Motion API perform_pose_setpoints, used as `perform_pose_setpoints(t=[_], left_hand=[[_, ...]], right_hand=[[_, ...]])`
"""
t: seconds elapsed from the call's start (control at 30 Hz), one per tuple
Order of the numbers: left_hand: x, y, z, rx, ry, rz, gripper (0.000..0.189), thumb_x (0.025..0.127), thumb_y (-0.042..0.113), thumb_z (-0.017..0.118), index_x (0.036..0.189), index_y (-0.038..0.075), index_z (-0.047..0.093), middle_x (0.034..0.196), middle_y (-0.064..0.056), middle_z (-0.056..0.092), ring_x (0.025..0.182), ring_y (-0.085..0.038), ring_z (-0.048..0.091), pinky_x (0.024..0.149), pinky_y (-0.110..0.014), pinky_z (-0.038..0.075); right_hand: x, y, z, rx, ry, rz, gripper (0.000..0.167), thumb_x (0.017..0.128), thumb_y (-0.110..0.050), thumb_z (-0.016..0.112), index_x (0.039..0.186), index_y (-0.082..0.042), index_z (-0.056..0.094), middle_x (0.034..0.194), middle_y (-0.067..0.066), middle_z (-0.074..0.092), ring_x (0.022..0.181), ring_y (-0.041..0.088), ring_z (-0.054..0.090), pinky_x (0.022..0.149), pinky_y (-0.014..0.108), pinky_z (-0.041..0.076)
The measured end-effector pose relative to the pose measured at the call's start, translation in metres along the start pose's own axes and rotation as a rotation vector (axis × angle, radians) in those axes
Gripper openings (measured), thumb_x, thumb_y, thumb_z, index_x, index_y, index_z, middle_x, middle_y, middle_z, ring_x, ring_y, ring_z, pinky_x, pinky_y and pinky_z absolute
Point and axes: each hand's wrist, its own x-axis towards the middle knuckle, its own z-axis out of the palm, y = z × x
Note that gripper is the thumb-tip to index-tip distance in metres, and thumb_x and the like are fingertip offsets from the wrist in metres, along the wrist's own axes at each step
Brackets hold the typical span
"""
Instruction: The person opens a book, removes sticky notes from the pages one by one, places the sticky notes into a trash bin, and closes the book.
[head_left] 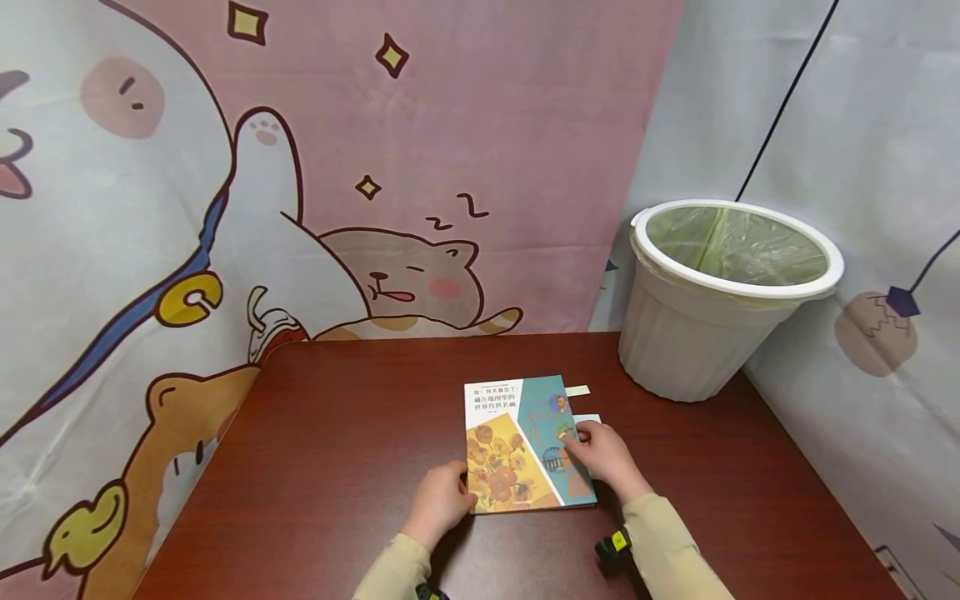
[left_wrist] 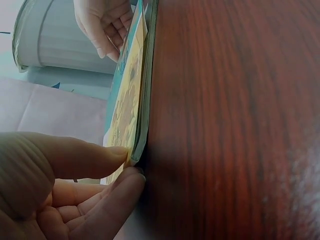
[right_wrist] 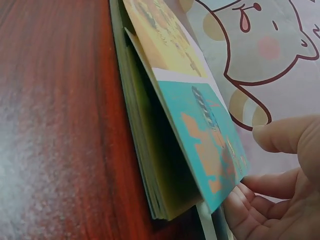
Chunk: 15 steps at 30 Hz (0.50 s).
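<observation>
A book (head_left: 498, 458) with sunflowers and a teal panel on its cover lies on the table. My left hand (head_left: 441, 500) pinches its lower left edge; in the left wrist view the thumb (left_wrist: 107, 156) presses the cover from above, with a finger beneath. At the opposite edge is my right hand (head_left: 603, 454). In the right wrist view its loosely bent fingers (right_wrist: 272, 185) touch the edge of the front cover (right_wrist: 197, 127), while the thumb stands apart from it. A dark gap shows between the raised cover and the pages (right_wrist: 145, 165).
White paper tabs (head_left: 577, 390) stick out from the book's right side. A whitish bin (head_left: 675, 333) with a green liner stands at the table's back right. Behind the reddish-brown table (head_left: 337, 417) hangs a cartoon-printed cloth (head_left: 525, 167). A black wrist device (head_left: 613, 546) sits near the right sleeve.
</observation>
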Motion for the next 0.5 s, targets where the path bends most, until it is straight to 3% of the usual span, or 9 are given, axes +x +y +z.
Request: perform_pose_setpoints(t=[0.13,0.3,0.43,0.5], left_hand=[[0.000,0.000,0.000,-0.005,-0.001,-0.002,0.021,0.068,0.002,0.078,0.081,0.004,0.062,0.058,0.007,0.049,0.051,-0.008,0.044,0.049,-0.026,0.039],[0.000,-0.001,0.000,0.001,0.001,0.001,0.021,0.068,0.003,0.078,0.082,0.005,0.062,0.058,0.007,0.049,0.051,-0.008,0.044,0.049,-0.026,0.039],[0.000,-0.003,0.002,0.009,0.013,0.016,0.022,0.068,0.004,0.078,0.083,0.004,0.063,0.059,0.008,0.050,0.052,-0.007,0.045,0.050,-0.026,0.039],[0.000,-0.004,0.002,0.009,0.018,0.024,0.023,0.068,0.005,0.079,0.085,0.004,0.064,0.060,0.009,0.051,0.052,-0.007,0.045,0.050,-0.026,0.039]], right_hand=[[0.001,-0.001,-0.001,0.046,-0.013,0.036,0.024,0.096,-0.020,0.064,0.089,0.002,0.057,0.066,0.001,0.039,0.056,0.015,0.033,0.057,0.030,0.029],[0.002,-0.004,-0.006,0.096,-0.025,0.091,0.029,0.097,-0.023,0.062,0.098,0.006,0.062,0.070,0.001,0.046,0.061,0.014,0.038,0.059,0.030,0.036],[0.004,-0.009,-0.008,0.129,-0.048,0.122,0.028,0.098,-0.024,0.061,0.094,0.003,0.063,0.067,0.002,0.045,0.061,0.016,0.040,0.059,0.032,0.037],[0.004,-0.011,-0.009,0.128,-0.049,0.120,0.031,0.098,-0.025,0.062,0.102,0.006,0.064,0.076,0.005,0.055,0.066,0.017,0.047,0.062,0.034,0.041]])
